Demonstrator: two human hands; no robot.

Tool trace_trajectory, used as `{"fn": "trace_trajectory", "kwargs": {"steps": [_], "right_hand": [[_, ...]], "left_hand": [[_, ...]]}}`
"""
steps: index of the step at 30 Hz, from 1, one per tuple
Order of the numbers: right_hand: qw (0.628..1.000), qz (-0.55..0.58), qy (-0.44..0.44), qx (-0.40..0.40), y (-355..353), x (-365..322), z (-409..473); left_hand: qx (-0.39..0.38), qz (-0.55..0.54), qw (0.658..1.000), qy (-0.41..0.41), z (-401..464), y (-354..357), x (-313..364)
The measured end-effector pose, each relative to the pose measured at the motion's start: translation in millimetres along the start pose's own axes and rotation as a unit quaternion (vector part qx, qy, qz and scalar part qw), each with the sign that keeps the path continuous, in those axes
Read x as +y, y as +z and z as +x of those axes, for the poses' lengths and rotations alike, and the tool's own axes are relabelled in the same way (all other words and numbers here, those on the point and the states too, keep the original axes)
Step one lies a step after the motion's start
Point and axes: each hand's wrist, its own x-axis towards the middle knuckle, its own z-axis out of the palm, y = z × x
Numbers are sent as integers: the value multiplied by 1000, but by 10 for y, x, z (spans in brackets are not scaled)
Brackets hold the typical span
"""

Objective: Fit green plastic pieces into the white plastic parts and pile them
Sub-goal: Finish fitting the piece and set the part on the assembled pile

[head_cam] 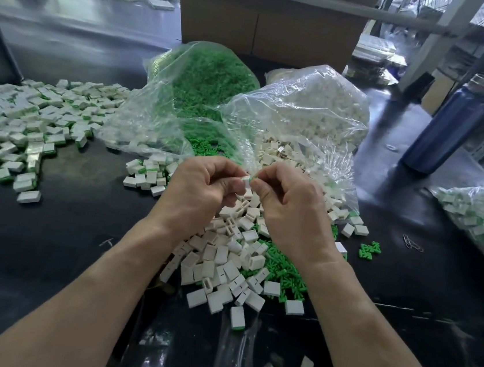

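Left hand (pixel 203 191) grip: white part (pixel 245 181). Right hand (pixel 289 207) grip: green piece (pixel 255 178). Finished pile (pixel 27 125), counter's left edge; both bags remain largely full.

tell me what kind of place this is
Likely a small factory assembly bench: bulk bags of green pieces and white parts, a big pile of finished parts, and a cardboard carton behind.

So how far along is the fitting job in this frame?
Done: a broad spread of assembled white-and-green blocks at far left. In hand: the left hand holds a small white plastic housing while the right hand presses a green plastic insert toward it. Left: loose white housings, the clear bag of green inserts and the clear bag of white housings.
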Motion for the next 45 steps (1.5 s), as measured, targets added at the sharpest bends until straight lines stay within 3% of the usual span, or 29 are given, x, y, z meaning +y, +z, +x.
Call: {"fn": "trace_trajectory", "kwargs": {"steps": [6, 10, 16, 23, 28, 37, 41, 45], "right_hand": [[997, 67, 15, 48, 52, -11, -22], [990, 130, 60, 11, 35, 48, -32], [930, 338, 141, 21, -6, 50, -19], [917, 321, 238, -12, 79, -25, -15], [879, 389, 274, -36, 147, -75, -9], [883, 391, 256, -35, 201, -76, -26], [862, 439, 249, -49, 205, -109, -29], [854, 459, 245, -9, 228, -85, -22]], "left_hand": [[22, -60, 998, 19, -28, 77, 37], [3, -39, 999, 25, -17, 59, 1], [4, -102, 994, 31, -12, 159, 42], [1, -65, 997, 50, -11, 238, 18], [26, -68, 994, 81, -5, 253, 21], [-4, -105, 992, 70, -63, 323, 51], [-15, -89, 993, 74, -79, 317, 88], [-39, -124, 990, 48, -100, 326, 111]]}}
